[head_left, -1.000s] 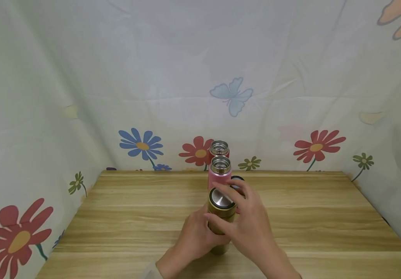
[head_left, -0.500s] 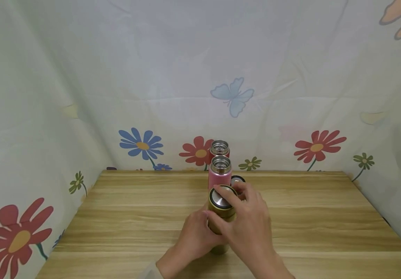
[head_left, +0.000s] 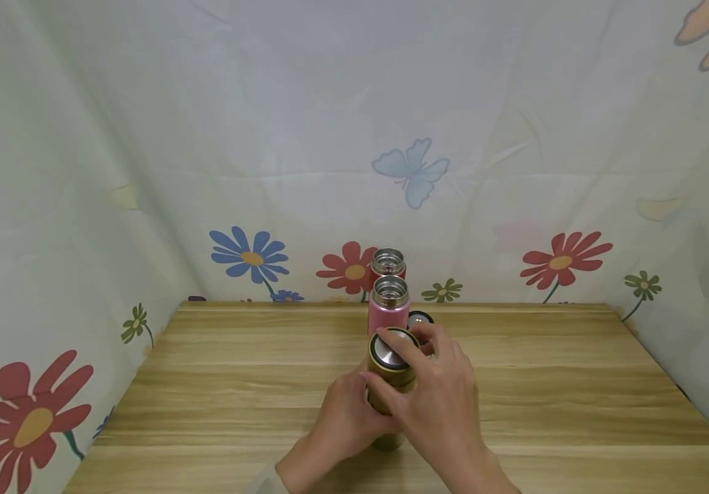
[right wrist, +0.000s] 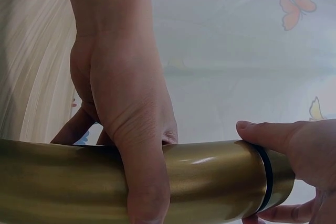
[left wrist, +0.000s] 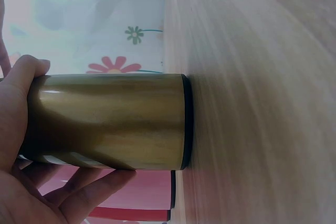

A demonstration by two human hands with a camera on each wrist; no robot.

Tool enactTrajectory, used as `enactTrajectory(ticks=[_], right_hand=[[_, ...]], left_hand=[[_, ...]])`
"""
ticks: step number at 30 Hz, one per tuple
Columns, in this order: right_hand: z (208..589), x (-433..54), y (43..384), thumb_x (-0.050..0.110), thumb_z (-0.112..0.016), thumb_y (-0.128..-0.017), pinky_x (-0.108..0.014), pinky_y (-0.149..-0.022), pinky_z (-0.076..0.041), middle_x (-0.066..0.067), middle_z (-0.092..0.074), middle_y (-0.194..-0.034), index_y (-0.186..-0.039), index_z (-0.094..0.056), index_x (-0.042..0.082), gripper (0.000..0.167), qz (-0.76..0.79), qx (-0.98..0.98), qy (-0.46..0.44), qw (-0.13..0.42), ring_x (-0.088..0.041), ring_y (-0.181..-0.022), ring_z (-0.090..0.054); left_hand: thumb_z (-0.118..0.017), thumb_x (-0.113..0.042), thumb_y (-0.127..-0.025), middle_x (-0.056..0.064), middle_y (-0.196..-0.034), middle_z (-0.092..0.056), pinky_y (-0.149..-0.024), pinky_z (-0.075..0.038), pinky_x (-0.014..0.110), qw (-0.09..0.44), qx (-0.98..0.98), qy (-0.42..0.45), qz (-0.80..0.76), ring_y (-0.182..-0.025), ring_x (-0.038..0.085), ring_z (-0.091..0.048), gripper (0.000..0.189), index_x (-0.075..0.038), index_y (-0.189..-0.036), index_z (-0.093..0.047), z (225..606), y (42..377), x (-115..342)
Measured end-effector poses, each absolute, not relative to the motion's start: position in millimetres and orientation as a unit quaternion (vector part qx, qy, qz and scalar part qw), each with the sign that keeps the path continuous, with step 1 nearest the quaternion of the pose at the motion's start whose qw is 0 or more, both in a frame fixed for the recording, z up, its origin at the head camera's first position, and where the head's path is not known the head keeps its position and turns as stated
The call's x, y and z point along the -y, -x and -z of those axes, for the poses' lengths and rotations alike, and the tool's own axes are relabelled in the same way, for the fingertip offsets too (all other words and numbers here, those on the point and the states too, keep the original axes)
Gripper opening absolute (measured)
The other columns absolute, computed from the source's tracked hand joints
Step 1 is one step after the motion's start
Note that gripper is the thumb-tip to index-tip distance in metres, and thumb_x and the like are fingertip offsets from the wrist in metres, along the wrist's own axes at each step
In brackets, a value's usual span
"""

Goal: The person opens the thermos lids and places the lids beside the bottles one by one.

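Note:
A gold thermos bottle (left wrist: 110, 121) stands upright, its black base at the table surface in the left wrist view. My left hand (head_left: 350, 417) grips its body from the left side. Over the top, my right hand (head_left: 443, 394) grips the gold lid (head_left: 391, 348), which has a silver top with a black ring. The right index finger lies across that top, and the thumb presses the near side. In the right wrist view the right hand (right wrist: 315, 153) is at the lid end, with the thumb on one side and fingers on the other.
Behind the gold bottle stand a pink bottle (head_left: 389, 315) and a red bottle (head_left: 385, 278), both with bare steel mouths. A round, black-rimmed silver top (head_left: 419, 320) shows beside the pink bottle, partly behind the right hand. Flowered cloth (head_left: 305, 192) walls the wooden table (head_left: 237, 357).
My right hand has shifted around the lid, and its index finger now lies further over the silver top. The left hand and the bottle keep their place.

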State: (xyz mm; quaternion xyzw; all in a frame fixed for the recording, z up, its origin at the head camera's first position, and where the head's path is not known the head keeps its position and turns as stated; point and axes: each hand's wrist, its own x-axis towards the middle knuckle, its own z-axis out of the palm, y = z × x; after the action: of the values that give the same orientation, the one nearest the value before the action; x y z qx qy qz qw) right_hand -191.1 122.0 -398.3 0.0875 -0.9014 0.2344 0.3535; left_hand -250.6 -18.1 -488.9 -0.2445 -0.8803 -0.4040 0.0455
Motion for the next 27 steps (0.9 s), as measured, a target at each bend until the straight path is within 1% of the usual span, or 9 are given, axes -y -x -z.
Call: enactTrajectory(ticks=[9,16,22,27], right_hand=[[397.6,-121.7,191.0,0.043,-0.096,-0.069,-0.036,-0.074,-0.051,-0.008,-0.061,-0.119,-0.12,-0.078,0.03,0.056,-0.257,0.898,-0.094,0.343,-0.019,-0.093,-0.057],[397.4,-123.9,191.1,0.039,-0.096,-0.07,-0.037,-0.076,-0.05,-0.008,-0.06,-0.122,-0.122,-0.077,0.029,0.056,-0.269,0.893,-0.112,0.342,-0.02,-0.097,-0.056],[396.7,-126.9,192.8,0.035,-0.096,-0.071,-0.036,-0.076,-0.05,-0.008,-0.061,-0.123,-0.122,-0.077,0.029,0.055,-0.282,0.889,-0.131,0.338,-0.021,-0.1,-0.057],[394.6,-130.1,193.1,0.033,-0.095,-0.074,-0.035,-0.077,-0.05,-0.005,-0.059,-0.125,-0.124,-0.076,0.029,0.054,-0.303,0.888,-0.147,0.314,-0.019,-0.103,-0.059]], left_hand=[[-0.088,-0.052,-0.075,-0.004,-0.126,-0.073,-0.093,-0.058,0.034,0.059,0.879,0.251,0.402,-0.11,0.011,-0.07,0.077,-0.016,-0.136,-0.058,489.2,250.5,18.1],[-0.09,-0.051,-0.073,-0.006,-0.123,-0.074,-0.091,-0.058,0.032,0.071,0.877,0.256,0.402,-0.108,0.01,-0.07,0.077,-0.017,-0.136,-0.059,489.8,250.5,18.4],[-0.09,-0.05,-0.073,-0.007,-0.123,-0.073,-0.092,-0.057,0.032,0.063,0.875,0.253,0.408,-0.109,0.008,-0.069,0.079,-0.019,-0.138,-0.057,489.5,250.7,18.9],[-0.09,-0.049,-0.074,-0.006,-0.122,-0.073,-0.091,-0.058,0.032,0.06,0.874,0.255,0.41,-0.108,0.009,-0.07,0.081,-0.019,-0.14,-0.055,488.9,250.9,18.9]])
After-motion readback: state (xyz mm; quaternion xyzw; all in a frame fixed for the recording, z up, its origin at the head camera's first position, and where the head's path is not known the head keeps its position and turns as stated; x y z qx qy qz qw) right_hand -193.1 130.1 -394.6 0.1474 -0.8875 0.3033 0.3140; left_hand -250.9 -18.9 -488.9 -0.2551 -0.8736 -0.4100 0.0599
